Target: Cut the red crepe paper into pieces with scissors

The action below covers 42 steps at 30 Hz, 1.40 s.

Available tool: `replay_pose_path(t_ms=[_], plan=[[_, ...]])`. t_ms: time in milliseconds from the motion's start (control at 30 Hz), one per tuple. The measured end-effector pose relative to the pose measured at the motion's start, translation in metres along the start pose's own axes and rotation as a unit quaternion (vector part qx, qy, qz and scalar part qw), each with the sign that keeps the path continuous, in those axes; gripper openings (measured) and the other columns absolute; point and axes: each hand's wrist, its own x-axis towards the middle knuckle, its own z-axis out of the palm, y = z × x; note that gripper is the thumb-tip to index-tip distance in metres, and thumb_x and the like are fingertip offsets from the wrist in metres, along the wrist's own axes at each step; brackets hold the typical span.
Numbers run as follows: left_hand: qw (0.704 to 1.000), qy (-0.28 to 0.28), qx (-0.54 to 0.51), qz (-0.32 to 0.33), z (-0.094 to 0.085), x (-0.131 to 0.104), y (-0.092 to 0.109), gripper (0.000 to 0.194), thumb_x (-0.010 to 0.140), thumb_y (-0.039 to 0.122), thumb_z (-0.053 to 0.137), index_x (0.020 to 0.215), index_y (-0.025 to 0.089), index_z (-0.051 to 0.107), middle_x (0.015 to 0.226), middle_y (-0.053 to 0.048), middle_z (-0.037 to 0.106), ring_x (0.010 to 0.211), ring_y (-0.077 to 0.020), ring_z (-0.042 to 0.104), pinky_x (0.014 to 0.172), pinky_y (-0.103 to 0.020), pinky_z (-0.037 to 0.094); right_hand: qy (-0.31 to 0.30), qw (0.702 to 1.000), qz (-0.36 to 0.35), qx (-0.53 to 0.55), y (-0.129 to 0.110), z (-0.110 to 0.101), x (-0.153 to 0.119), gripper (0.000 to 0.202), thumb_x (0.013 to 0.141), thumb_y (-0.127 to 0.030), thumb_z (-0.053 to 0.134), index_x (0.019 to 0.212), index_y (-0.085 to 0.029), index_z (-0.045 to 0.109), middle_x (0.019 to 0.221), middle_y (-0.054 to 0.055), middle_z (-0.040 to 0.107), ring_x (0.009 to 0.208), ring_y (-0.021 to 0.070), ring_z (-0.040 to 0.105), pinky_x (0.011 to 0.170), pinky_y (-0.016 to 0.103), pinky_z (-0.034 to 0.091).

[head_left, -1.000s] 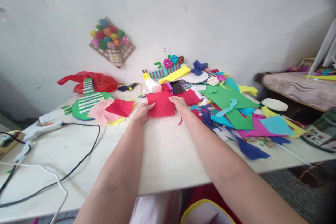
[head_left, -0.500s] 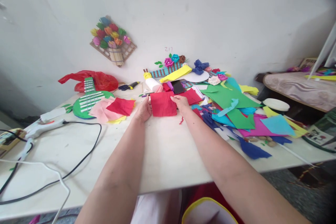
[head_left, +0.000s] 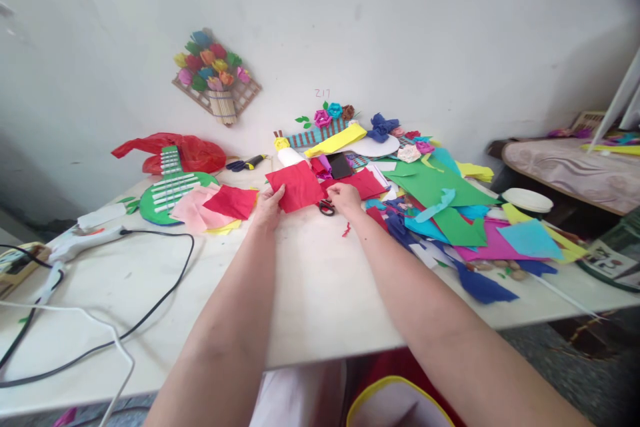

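My left hand [head_left: 270, 205] grips the lower left edge of a square of red crepe paper [head_left: 296, 187], thumb on top. The square is tilted, held up over the table. Close to its right corner is my right hand [head_left: 345, 198], fingers pinched together; whether they hold anything is hidden. A pair of scissors [head_left: 327, 207] with dark handles lies just below those fingertips. Behind my right hand lies another red paper piece [head_left: 363, 182]. A small red scrap [head_left: 347, 230] rests on the table near my right wrist.
On the left are a green guitar-shaped craft [head_left: 155, 203], pink and red paper [head_left: 231, 203], a glue gun [head_left: 85, 245] and cables [head_left: 180, 280]. Pliers [head_left: 247, 163] lie behind. Coloured paper [head_left: 440, 180] piles up on the right. A bottle [head_left: 617, 250] stands at the right edge.
The red square has turned and shifted left, now held by my left hand. My right hand has come away from its upper right corner, and the scissors have come into view.
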Motion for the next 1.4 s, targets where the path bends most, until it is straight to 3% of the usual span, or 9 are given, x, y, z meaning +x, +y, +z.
replay_pose_path(t_ms=[100, 233, 467, 667, 933, 1033, 1167, 1400], plan=[[1.000, 0.015, -0.013, 0.003, 0.001, 0.000, 0.001, 0.029, 0.060, 0.024, 0.079, 0.083, 0.010, 0.068, 0.084, -0.010, 0.071, 0.083, -0.0207, 0.067, 0.084, -0.033, 0.051, -0.007, 0.971, -0.063, -0.231, -0.003, 0.003, -0.005, 0.023, 0.076, -0.023, 0.055, 0.095, -0.020, 0.069, 0.101, 0.008, 0.067, 0.099, 0.0221, 0.059, 0.082, 0.029, 0.044], [0.995, 0.079, -0.053, 0.020, -0.001, 0.002, 0.001, 0.017, 0.067, 0.016, 0.074, 0.081, 0.010, 0.067, 0.083, -0.008, 0.071, 0.078, -0.0168, 0.067, 0.082, -0.029, 0.052, -0.019, 0.935, -0.088, -0.344, -0.009, 0.008, -0.011, 0.031, 0.078, -0.023, 0.051, 0.101, -0.013, 0.067, 0.108, 0.016, 0.063, 0.106, 0.0275, 0.054, 0.087, 0.034, 0.040], [0.979, 0.163, -0.114, 0.035, -0.004, 0.007, 0.003, 0.007, 0.075, 0.008, 0.063, 0.080, 0.012, 0.065, 0.078, -0.006, 0.070, 0.074, -0.0136, 0.067, 0.079, -0.027, 0.054, -0.089, 0.922, -0.109, -0.361, -0.015, 0.002, -0.013, 0.032, 0.078, -0.029, 0.050, 0.102, -0.016, 0.066, 0.102, 0.013, 0.066, 0.097, 0.0268, 0.059, 0.085, 0.038, 0.038], [0.979, 0.160, -0.122, 0.035, 0.002, 0.003, 0.007, 0.007, 0.078, 0.008, 0.059, 0.079, 0.012, 0.065, 0.079, -0.006, 0.070, 0.074, -0.0136, 0.067, 0.080, -0.028, 0.054, -0.111, 0.919, -0.131, -0.355, -0.025, 0.001, -0.022, 0.035, 0.080, -0.037, 0.048, 0.105, -0.020, 0.065, 0.104, 0.012, 0.065, 0.099, 0.0254, 0.058, 0.086, 0.037, 0.037], [0.978, 0.156, -0.128, 0.046, 0.001, 0.003, 0.009, 0.010, 0.080, 0.007, 0.057, 0.078, 0.014, 0.065, 0.076, -0.004, 0.070, 0.073, -0.0123, 0.067, 0.079, -0.026, 0.053, -0.137, 0.891, -0.244, -0.358, -0.036, 0.013, -0.034, 0.036, 0.077, -0.018, 0.049, 0.111, -0.021, 0.062, 0.101, 0.010, 0.067, 0.096, 0.0244, 0.060, 0.076, 0.032, 0.043], [0.972, 0.179, -0.144, 0.054, 0.001, 0.004, 0.010, 0.012, 0.080, 0.006, 0.056, 0.077, 0.015, 0.064, 0.076, -0.003, 0.070, 0.072, -0.0116, 0.067, 0.078, -0.026, 0.054, -0.145, 0.884, -0.257, -0.363, -0.038, 0.015, -0.035, 0.038, 0.077, -0.016, 0.049, 0.112, -0.021, 0.062, 0.100, 0.010, 0.067, 0.094, 0.0248, 0.061, 0.076, 0.032, 0.044], [0.962, 0.212, -0.161, 0.058, 0.000, 0.005, 0.013, 0.012, 0.080, 0.006, 0.057, 0.077, 0.017, 0.062, 0.074, -0.001, 0.070, 0.074, -0.0112, 0.067, 0.078, -0.024, 0.054, -0.143, 0.899, -0.236, -0.340, -0.037, 0.011, -0.033, 0.035, 0.077, -0.018, 0.051, 0.111, -0.022, 0.061, 0.102, 0.010, 0.066, 0.095, 0.0237, 0.061, 0.077, 0.032, 0.044], [0.956, 0.222, -0.174, 0.078, -0.004, 0.008, 0.013, 0.009, 0.079, 0.009, 0.059, 0.079, 0.018, 0.060, 0.081, -0.001, 0.070, 0.085, -0.0119, 0.067, 0.083, -0.025, 0.052, -0.088, 0.973, -0.149, -0.153, -0.023, 0.005, -0.013, 0.026, 0.069, -0.020, 0.062, 0.095, -0.022, 0.067, 0.092, 0.005, 0.069, 0.089, 0.0222, 0.062, 0.073, 0.030, 0.046]])
